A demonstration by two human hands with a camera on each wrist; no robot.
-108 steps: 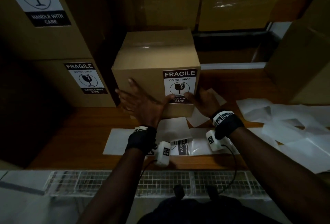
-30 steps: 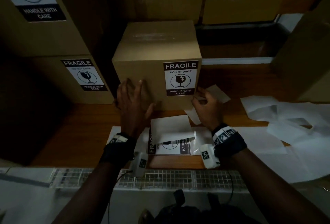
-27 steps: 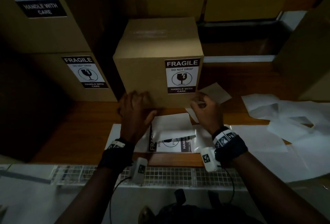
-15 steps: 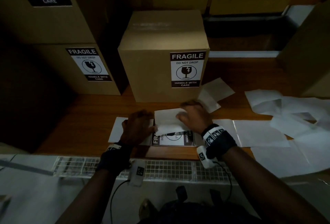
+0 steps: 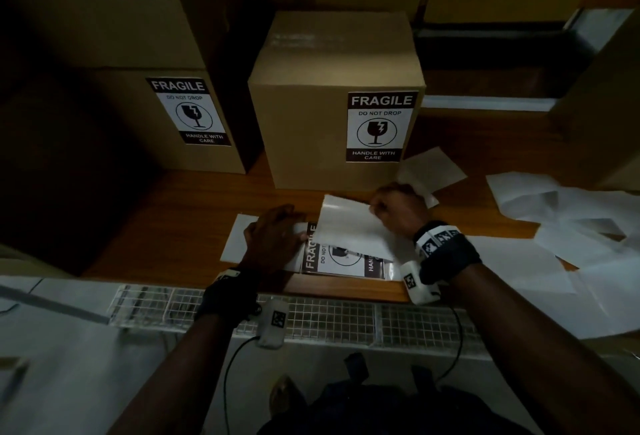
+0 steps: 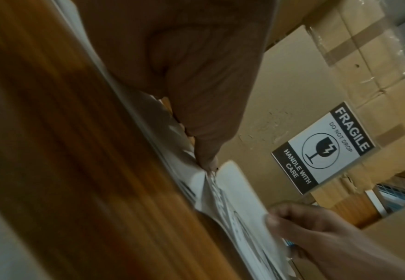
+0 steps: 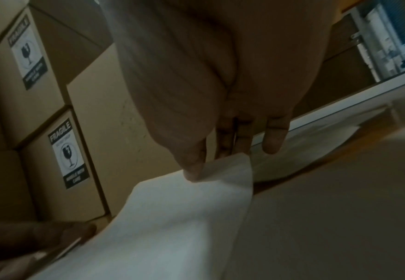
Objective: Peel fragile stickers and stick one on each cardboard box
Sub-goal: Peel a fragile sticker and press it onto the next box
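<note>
Glossy white backing sheet [image 5: 349, 226] curling off rectangular sticker [image 5: 343, 261]

The room is dim. A brown wooden table [image 5: 194, 212] fills the middle, edged at its near side by a white wire-mesh grille [image 5: 329, 316]. A white ledge [image 5: 485, 103] runs behind it.

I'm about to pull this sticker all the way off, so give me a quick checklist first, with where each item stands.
1. Right hand pinching the lifted sticker corner: ok.
2. Left hand pressing the backing sheet down: ok.
3. Sticker free of the sheet: not ok, its lower part is still attached.
4. Sticker uncreased: cannot tell, it curls upward.
5. Middle box already labelled: ok, so a different box is needed.
6. Unlabelled box within reach: cannot tell.
</note>
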